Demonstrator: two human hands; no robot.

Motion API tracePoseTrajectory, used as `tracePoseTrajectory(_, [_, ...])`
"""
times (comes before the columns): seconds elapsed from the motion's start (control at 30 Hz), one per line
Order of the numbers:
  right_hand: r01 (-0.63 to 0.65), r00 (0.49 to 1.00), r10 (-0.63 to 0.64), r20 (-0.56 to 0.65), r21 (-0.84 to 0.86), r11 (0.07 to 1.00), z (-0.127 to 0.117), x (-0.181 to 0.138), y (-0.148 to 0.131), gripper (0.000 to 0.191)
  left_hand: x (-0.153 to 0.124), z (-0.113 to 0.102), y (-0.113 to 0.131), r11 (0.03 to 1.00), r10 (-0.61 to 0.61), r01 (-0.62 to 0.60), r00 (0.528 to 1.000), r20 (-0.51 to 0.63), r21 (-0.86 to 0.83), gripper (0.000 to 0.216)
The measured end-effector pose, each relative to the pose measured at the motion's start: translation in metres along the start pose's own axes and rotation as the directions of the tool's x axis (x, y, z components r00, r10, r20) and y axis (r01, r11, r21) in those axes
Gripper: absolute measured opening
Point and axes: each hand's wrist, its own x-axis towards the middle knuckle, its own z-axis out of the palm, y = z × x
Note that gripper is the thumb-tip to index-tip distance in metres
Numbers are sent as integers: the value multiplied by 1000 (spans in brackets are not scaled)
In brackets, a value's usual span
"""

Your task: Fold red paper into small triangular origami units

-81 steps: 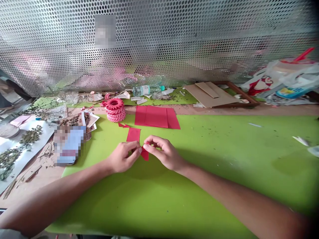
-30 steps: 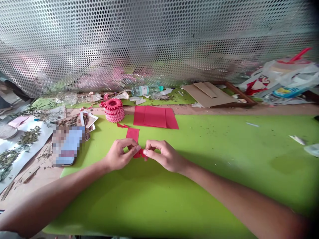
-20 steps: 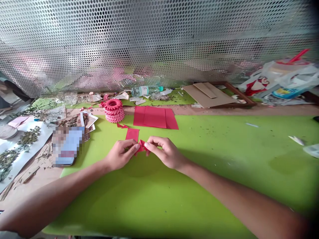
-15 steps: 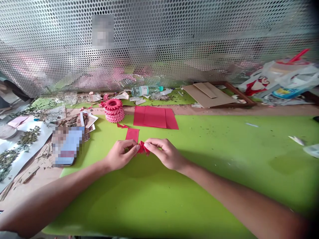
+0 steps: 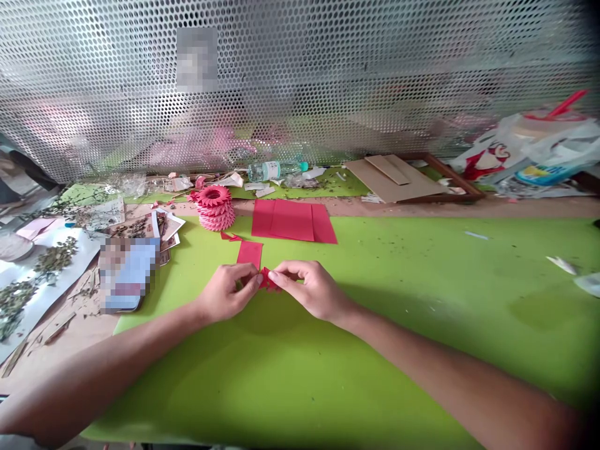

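Note:
Between my two hands is a small folded red paper piece [image 5: 265,279] with pointed edges, held just above the green mat. My left hand [image 5: 228,290] pinches its left side between thumb and fingertips. On the other side, my right hand [image 5: 309,289] grips it the same way, its fingertips covering part of the folds. A small red paper rectangle [image 5: 250,254] lies flat right behind my left fingers. Thin red paper folds [image 5: 229,237] rest a little farther back. Larger red paper sheets [image 5: 293,220] overlap on the mat beyond my hands. Left of them stands a ring-shaped stack of folded red and pink paper [image 5: 216,209].
A phone [image 5: 129,275], photos [image 5: 166,228] and dried plant bits [image 5: 54,256] lie at the left. Along the perforated metal panel [image 5: 300,75] are a plastic bottle [image 5: 276,169], cardboard [image 5: 394,178] and a bagged cup [image 5: 539,150]. A white scrap [image 5: 561,265] lies at the right.
My right fingertips have shifted slightly left, closer to my left ones, over the red paper piece. Its pointed flap shows less than before. The view has moved very slightly.

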Motion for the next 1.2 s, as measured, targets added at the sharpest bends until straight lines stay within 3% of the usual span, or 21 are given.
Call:
tracePoseTrajectory(0.7, [23,998,-30,-57,-131,991,6,-6,-3,39,-3,-1,1,998,44,-44,999,0,54,28])
tracePoseTrajectory(1.2, [-32,993,25,-113,-58,998,3,-3,-1,38,-4,-4,0,996,81,-80,996,-45,43,31])
